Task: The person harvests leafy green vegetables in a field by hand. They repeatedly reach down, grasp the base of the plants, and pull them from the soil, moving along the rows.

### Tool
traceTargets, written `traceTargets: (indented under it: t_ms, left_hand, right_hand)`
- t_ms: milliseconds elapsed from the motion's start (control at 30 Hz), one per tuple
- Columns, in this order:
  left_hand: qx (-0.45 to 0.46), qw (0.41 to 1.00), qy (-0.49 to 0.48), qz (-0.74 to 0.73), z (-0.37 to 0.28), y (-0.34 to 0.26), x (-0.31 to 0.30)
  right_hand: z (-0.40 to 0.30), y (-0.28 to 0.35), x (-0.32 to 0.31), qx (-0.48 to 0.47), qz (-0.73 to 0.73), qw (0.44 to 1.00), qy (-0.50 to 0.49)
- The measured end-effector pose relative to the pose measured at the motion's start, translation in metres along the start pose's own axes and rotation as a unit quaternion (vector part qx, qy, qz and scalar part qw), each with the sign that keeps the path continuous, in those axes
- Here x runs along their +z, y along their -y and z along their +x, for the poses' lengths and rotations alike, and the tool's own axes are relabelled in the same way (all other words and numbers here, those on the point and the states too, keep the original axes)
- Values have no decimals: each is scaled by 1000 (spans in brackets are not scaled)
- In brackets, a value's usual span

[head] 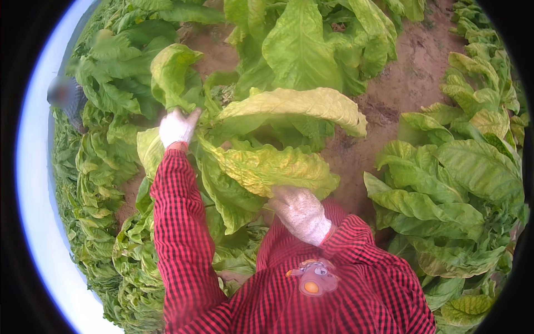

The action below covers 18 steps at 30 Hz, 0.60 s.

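My left hand, in a white glove, grips a tobacco plant at its top, where the leaf bases meet; its fingertips are partly hidden by the foliage. An upright green-yellow leaf rises just beyond those fingers. To the right of the hand, a pale yellow leaf arches outward. Below it spreads a crinkled leaf mottled yellow and green. My right hand, in a soiled white glove, is in front of my body with curled fingers at this leaf's lower edge. Whether they pinch anything is hidden.
More tobacco plants stand to the right, across a strip of bare brown soil. Large leaves crowd the far side. Another person is among the rows at far left. Dense rows run down the left.
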<state>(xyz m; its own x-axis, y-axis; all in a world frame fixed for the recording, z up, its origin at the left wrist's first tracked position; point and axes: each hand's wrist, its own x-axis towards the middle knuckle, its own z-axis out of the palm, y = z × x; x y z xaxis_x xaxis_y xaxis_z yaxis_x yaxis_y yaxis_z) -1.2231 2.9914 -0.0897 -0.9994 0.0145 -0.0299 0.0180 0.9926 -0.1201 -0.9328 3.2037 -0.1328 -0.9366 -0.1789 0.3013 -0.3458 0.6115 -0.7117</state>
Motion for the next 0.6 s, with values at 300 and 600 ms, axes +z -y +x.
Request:
traceTargets:
  t_ms: [300, 600]
  left_hand:
    - [52, 984, 8, 172, 11, 12, 20]
    - [33, 996, -3, 80, -26, 12, 12]
  right_hand:
    - [48, -10, -28, 98, 34, 995, -12]
    - [183, 26, 25, 79, -144, 960, 226]
